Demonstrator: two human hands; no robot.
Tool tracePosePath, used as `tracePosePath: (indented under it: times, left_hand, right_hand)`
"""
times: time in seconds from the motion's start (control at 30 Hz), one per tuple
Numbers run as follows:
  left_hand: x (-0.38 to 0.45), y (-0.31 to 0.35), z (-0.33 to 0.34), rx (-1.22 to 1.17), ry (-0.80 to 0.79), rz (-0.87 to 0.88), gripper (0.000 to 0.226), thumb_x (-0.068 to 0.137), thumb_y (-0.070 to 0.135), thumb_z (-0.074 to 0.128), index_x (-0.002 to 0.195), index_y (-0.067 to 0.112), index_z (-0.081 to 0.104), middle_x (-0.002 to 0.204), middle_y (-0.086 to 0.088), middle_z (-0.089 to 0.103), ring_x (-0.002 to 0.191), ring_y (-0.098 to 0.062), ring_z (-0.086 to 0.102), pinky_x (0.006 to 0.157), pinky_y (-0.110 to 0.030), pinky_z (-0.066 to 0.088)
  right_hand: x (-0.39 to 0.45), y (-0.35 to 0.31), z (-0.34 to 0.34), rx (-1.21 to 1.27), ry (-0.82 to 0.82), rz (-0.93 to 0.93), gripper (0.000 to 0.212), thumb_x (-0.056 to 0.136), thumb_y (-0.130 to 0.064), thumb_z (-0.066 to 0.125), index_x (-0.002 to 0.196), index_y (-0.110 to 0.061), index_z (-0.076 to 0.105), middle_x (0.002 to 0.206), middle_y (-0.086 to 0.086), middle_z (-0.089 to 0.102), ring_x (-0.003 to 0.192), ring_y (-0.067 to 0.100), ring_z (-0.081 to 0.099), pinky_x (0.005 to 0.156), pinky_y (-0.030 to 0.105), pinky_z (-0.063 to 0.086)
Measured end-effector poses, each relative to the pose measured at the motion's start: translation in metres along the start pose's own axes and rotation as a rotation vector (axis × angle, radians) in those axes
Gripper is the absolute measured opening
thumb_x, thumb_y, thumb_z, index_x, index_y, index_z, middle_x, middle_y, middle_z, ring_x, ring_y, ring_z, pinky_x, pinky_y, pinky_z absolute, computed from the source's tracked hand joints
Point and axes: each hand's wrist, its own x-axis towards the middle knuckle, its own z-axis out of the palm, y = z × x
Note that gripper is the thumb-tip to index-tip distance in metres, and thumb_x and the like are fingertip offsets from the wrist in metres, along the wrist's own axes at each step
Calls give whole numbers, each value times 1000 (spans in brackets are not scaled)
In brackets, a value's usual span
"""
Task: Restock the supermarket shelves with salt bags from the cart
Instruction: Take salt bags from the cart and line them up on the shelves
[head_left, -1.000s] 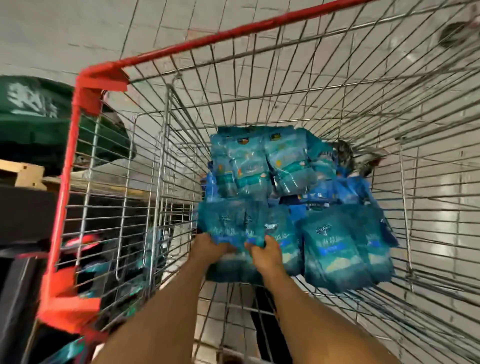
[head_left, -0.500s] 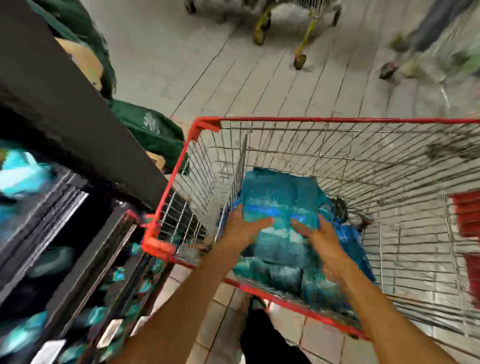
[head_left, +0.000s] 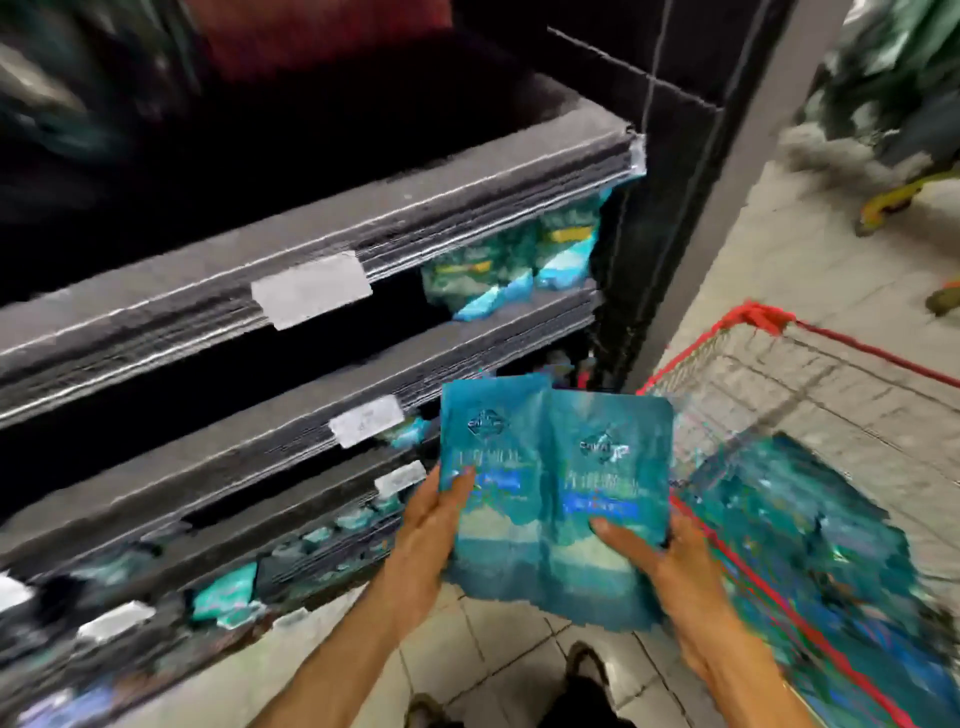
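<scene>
I am looking down at two teal salt bags (head_left: 553, 499) being held side by side, upright, in front of the dark shelves (head_left: 311, 332) and above the tiled floor (head_left: 498, 654). The left hand (head_left: 423, 535) is gripping the left edge of the left bag, its thumb lying across the printed front and the rest of its fingers tucked out of sight behind. The right hand (head_left: 670, 566) is gripping the lower right corner of the right bag in the same way, thumb pressing on the front and fingers curling round the edge. The two bags are overlapping slightly in the middle, and their tops are reaching up level with a white price tag (head_left: 366, 427) on a shelf edge. To the right, the red-rimmed wire cart (head_left: 769, 322) is standing just beside the shelving, and more teal bags (head_left: 810, 530) are lying inside it, blurred. A few similar bags (head_left: 511, 260) are sitting at the right end of an upper shelf, and smaller blurred packets are lining the lower shelves. I am seeing the tips of dark shoes (head_left: 587, 670) at the bottom.
</scene>
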Motion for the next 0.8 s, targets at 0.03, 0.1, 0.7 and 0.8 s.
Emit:
tracePosePath:
  times: [0.03, 0.1, 0.7, 0.8]
  left_hand:
    - [-8, -6, -27, -36, 71, -10, 38, 89, 41, 65, 125, 27, 65, 119, -5, 72, 111, -29, 68, 99, -57, 50]
    - [-27, -18, -75, -92, 200, -21, 46, 85, 45, 68, 125, 24, 64, 120, -6, 71, 111, -30, 67, 98, -60, 49]
    - [85, -55, -328, -191, 573, 184, 25, 97, 18, 59, 110, -2, 64, 105, -18, 73, 91, -31, 70, 79, -45, 58]
    - [127, -42, -346, -198, 678, 227, 5, 90, 9, 62, 95, 11, 63, 94, -11, 69, 87, -29, 67, 72, -41, 59]
  right_hand:
    - [0, 6, 22, -20, -57, 7, 35, 65, -16, 81, 99, -8, 75, 95, 10, 77, 87, 24, 75, 76, 37, 61]
    - [1, 22, 66, -52, -169, 38, 31, 68, -6, 79, 99, -4, 74, 95, 13, 77, 83, 24, 73, 75, 35, 61]
    - [126, 160, 354, -172, -511, 91, 24, 82, -8, 77, 103, -15, 69, 96, 2, 78, 85, 18, 74, 72, 35, 62]
    - [159, 167, 389, -170, -459, 64, 10, 78, -11, 80, 80, -14, 71, 79, -1, 77, 72, 14, 73, 70, 35, 60]
